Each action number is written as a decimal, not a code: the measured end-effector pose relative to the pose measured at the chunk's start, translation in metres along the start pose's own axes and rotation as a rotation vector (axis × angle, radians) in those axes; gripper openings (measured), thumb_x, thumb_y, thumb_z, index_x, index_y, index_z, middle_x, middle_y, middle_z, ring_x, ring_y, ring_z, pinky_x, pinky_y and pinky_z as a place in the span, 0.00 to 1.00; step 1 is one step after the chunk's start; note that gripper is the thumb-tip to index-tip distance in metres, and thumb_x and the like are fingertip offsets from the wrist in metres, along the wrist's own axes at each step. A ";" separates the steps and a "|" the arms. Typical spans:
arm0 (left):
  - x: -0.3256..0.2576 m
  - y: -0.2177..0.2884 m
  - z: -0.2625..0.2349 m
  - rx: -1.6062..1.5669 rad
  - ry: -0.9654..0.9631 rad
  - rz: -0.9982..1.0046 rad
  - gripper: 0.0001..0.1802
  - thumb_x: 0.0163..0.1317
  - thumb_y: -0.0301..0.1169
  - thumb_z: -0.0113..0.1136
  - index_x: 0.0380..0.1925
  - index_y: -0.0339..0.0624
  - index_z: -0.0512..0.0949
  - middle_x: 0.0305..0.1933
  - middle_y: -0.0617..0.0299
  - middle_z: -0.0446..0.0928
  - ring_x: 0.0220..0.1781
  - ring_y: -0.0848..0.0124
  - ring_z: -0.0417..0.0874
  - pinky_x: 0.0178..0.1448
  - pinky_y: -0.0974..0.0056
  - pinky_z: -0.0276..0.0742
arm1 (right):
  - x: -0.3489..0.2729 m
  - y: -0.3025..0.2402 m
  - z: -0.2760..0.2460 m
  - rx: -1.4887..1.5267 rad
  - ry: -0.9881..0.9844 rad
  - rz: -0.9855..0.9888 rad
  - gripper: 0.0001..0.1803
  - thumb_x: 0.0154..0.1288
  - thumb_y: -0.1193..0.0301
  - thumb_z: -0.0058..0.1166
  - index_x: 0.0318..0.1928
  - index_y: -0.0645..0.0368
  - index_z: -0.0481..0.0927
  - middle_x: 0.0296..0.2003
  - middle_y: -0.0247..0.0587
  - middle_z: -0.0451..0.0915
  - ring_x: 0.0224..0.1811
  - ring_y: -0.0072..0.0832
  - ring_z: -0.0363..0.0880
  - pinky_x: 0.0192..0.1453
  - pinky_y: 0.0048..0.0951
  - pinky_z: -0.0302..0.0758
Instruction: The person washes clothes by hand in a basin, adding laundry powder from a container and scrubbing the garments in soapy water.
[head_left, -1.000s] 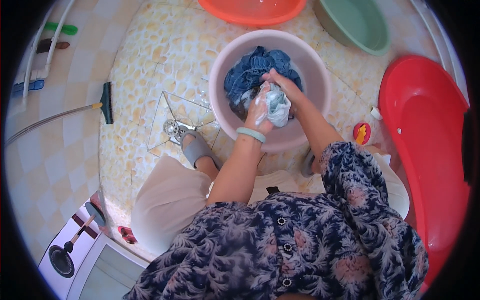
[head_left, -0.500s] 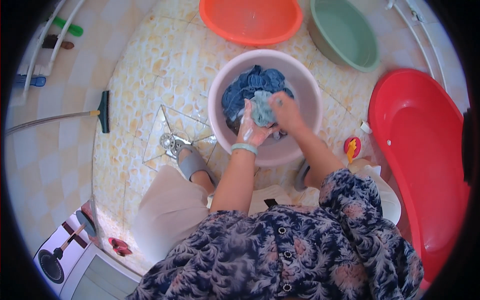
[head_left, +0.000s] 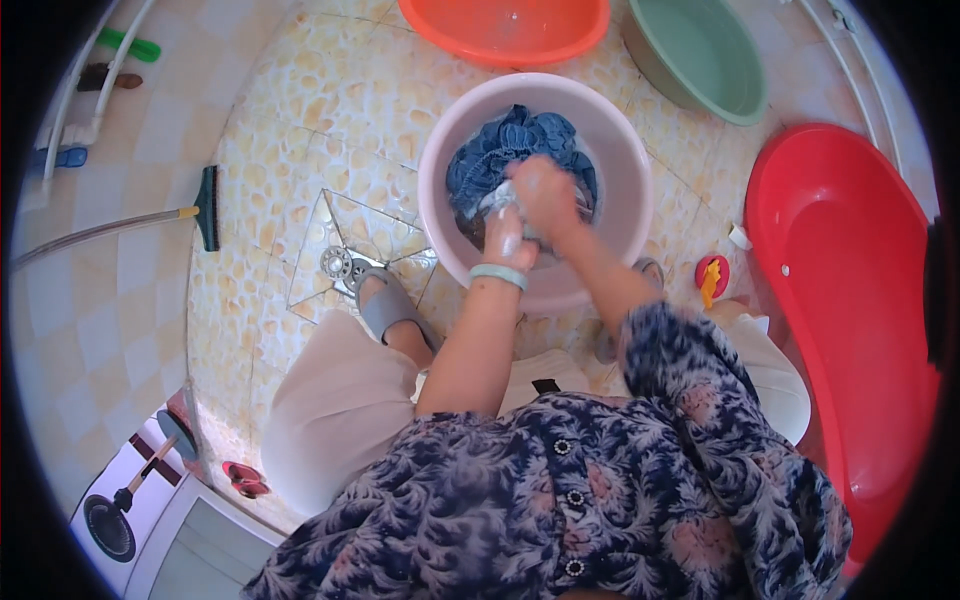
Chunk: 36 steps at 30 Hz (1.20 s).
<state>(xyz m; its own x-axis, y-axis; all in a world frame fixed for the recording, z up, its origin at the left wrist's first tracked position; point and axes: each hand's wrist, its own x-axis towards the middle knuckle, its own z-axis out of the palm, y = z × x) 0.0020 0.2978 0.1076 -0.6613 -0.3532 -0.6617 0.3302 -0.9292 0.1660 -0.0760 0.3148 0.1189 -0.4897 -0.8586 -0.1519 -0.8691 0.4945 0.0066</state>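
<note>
Inside a pale pink basin (head_left: 433,190), my hands are close together over a pale, light-coloured cloth (head_left: 497,198). My left hand (head_left: 508,238) is closed around the near side of the cloth, with white suds on its skin and a pale green bangle (head_left: 499,275) at the wrist. My right hand (head_left: 548,200), somewhat blurred, is fisted on the cloth just beyond and to the right; the two hands hide most of it. A crumpled blue denim garment (head_left: 515,135) lies behind them in the basin, and darker fabric shows at the left below it.
An orange basin (head_left: 470,48) and a green basin (head_left: 668,70) stand beyond. On the right is a long red tub (head_left: 830,230), with a small red and yellow object (head_left: 711,280) near it. A squeegee (head_left: 207,208) leans at left; a floor drain (head_left: 337,263) lies beside my slipper (head_left: 388,310).
My right hand has come over the left, and the pale cloth is bunched smaller and mostly covered. The left fingers, stretched up before, are now curled in. The view has shifted slightly.
</note>
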 end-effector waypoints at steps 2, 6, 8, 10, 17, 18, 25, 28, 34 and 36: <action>-0.002 0.000 0.008 0.002 -0.109 -0.026 0.16 0.61 0.28 0.45 0.49 0.42 0.68 0.50 0.58 0.72 0.51 0.63 0.74 0.54 0.58 0.71 | 0.022 0.036 0.001 0.696 0.065 0.406 0.13 0.57 0.60 0.50 0.27 0.57 0.76 0.26 0.47 0.74 0.33 0.44 0.75 0.35 0.39 0.71; 0.012 0.002 -0.008 -0.052 -0.090 -0.005 0.18 0.65 0.40 0.39 0.47 0.43 0.69 0.47 0.59 0.74 0.48 0.65 0.76 0.54 0.61 0.71 | -0.020 -0.003 -0.007 0.967 0.199 0.382 0.16 0.57 0.57 0.51 0.26 0.58 0.73 0.27 0.50 0.75 0.31 0.48 0.75 0.34 0.42 0.70; 0.037 0.015 -0.065 -0.220 -0.628 -0.135 0.21 0.62 0.47 0.45 0.46 0.44 0.70 0.46 0.58 0.73 0.49 0.67 0.74 0.53 0.62 0.71 | -0.049 -0.044 -0.019 0.999 0.386 0.000 0.18 0.56 0.56 0.52 0.27 0.59 0.73 0.26 0.53 0.75 0.30 0.50 0.75 0.34 0.44 0.70; 0.050 0.017 -0.100 -0.250 -0.804 -0.210 0.25 0.58 0.53 0.50 0.44 0.44 0.71 0.45 0.59 0.73 0.49 0.68 0.74 0.51 0.63 0.71 | -0.049 -0.047 -0.009 0.987 0.241 0.148 0.17 0.56 0.56 0.52 0.28 0.59 0.73 0.25 0.53 0.75 0.30 0.51 0.75 0.35 0.44 0.70; -0.009 -0.011 -0.009 0.135 -0.022 -0.021 0.16 0.65 0.39 0.43 0.44 0.42 0.71 0.43 0.61 0.74 0.45 0.71 0.74 0.48 0.67 0.71 | -0.027 0.003 0.020 1.110 0.211 0.427 0.13 0.55 0.60 0.53 0.30 0.57 0.74 0.27 0.50 0.77 0.31 0.48 0.76 0.36 0.43 0.71; 0.002 -0.005 -0.032 0.139 -0.022 -0.015 0.16 0.65 0.39 0.43 0.44 0.42 0.71 0.43 0.61 0.74 0.45 0.71 0.74 0.48 0.67 0.71 | -0.039 -0.009 0.017 1.116 0.214 0.423 0.13 0.55 0.60 0.53 0.30 0.57 0.74 0.27 0.50 0.77 0.31 0.48 0.76 0.36 0.43 0.71; -0.016 -0.018 -0.010 0.369 -0.011 0.085 0.17 0.65 0.41 0.41 0.49 0.46 0.69 0.47 0.61 0.73 0.52 0.65 0.73 0.53 0.60 0.71 | -0.020 0.009 0.022 1.015 0.288 0.392 0.06 0.59 0.69 0.50 0.33 0.59 0.74 0.28 0.47 0.78 0.31 0.39 0.78 0.37 0.34 0.73; -0.001 -0.007 -0.018 0.162 -0.052 0.046 0.17 0.65 0.40 0.43 0.50 0.46 0.68 0.49 0.60 0.72 0.49 0.66 0.74 0.52 0.59 0.72 | -0.017 -0.007 0.001 1.014 0.210 0.413 0.07 0.60 0.69 0.49 0.35 0.59 0.74 0.30 0.45 0.79 0.32 0.37 0.78 0.39 0.32 0.73; 0.031 0.016 -0.083 -0.186 -0.880 -0.031 0.16 0.64 0.41 0.44 0.48 0.46 0.69 0.45 0.61 0.74 0.46 0.68 0.76 0.47 0.61 0.73 | -0.044 -0.054 -0.005 1.070 0.341 0.042 0.07 0.56 0.67 0.50 0.34 0.53 0.76 0.31 0.46 0.78 0.37 0.44 0.77 0.42 0.38 0.73; 0.000 -0.013 -0.021 0.139 0.054 0.049 0.20 0.65 0.46 0.40 0.45 0.45 0.72 0.42 0.62 0.75 0.43 0.68 0.76 0.44 0.65 0.73 | -0.016 0.004 0.025 0.939 0.174 0.256 0.08 0.58 0.66 0.48 0.36 0.52 0.76 0.32 0.46 0.79 0.36 0.45 0.77 0.41 0.40 0.73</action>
<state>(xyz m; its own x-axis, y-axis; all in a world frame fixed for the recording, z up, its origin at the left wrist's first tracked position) 0.0118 0.3122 0.0905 -0.6079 -0.3961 -0.6881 0.2627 -0.9182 0.2964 -0.0700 0.3344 0.0962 -0.7239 -0.6815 -0.1073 -0.3647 0.5100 -0.7790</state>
